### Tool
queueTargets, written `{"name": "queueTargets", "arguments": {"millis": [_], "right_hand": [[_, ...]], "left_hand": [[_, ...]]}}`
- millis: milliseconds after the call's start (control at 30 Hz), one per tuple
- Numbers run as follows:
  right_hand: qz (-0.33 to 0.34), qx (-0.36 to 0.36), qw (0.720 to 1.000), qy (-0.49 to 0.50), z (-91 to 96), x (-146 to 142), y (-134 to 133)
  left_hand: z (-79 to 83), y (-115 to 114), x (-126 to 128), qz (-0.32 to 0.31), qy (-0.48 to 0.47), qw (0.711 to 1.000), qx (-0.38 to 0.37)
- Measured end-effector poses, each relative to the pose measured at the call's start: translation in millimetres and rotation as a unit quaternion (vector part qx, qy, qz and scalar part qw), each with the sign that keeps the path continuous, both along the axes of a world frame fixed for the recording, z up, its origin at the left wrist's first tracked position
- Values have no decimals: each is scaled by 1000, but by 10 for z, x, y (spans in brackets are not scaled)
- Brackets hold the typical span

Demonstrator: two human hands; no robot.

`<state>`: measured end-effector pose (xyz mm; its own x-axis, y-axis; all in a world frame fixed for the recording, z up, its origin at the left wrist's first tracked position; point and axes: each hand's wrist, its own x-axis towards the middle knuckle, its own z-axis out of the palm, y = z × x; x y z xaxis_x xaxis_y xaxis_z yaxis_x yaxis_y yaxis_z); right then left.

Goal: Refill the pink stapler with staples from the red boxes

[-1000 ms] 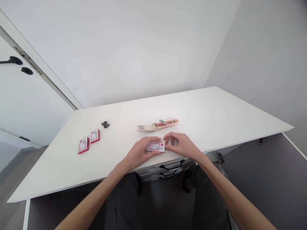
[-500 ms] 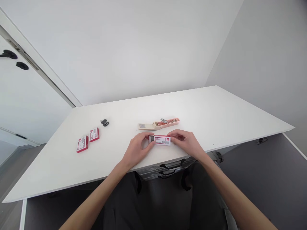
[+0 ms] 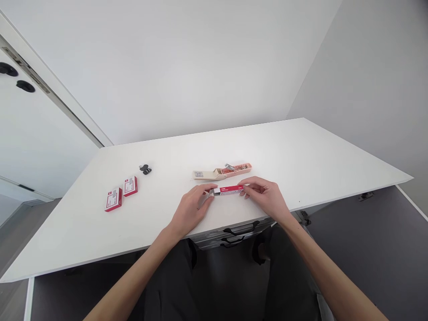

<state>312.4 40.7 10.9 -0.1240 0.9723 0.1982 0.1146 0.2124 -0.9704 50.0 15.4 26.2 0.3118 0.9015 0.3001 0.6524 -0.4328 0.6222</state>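
Note:
Between my hands, just above or on the white table, is a small red-and-white cardboard box (image 3: 230, 190). It now shows its narrow red side, and its left end is open with a flap out. My left hand (image 3: 194, 206) pinches that open end with thumb and fingers. At the other end, my right hand (image 3: 264, 196) has its fingers closed on the box. Just beyond lies an opened long case (image 3: 205, 175) with a cream lid and pink compartments. Small metal pieces sit in it, too small to name surely.
Two more red-and-white boxes, a nearer one (image 3: 113, 199) and a farther one (image 3: 130, 186), lie at the left of the table (image 3: 160, 214). A small black object (image 3: 145, 169) rests behind them. Drawers with black handles (image 3: 241, 228) are under the front edge.
The box has been tipped so its red narrow side faces up instead of its broad white face. My right hand has shifted slightly right with it.

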Motion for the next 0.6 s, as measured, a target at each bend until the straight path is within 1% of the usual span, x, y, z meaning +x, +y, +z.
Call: {"name": "queueTargets", "arguments": {"millis": [167, 333, 433, 600], "right_hand": [[-8, 42, 999, 22, 5, 1, -6], [9, 59, 998, 3, 6, 6, -16], [8, 49, 999, 14, 3, 2, -15], [3, 2, 999, 38, 5, 24, 3]], "left_hand": [[-9, 3, 3, -7, 3, 1000, -2], [6, 0, 18, -9, 6, 1000, 0], [7, 1, 21, -3, 12, 1000, -4], [-1, 6, 13, 4, 1, 1000, -12]]}}
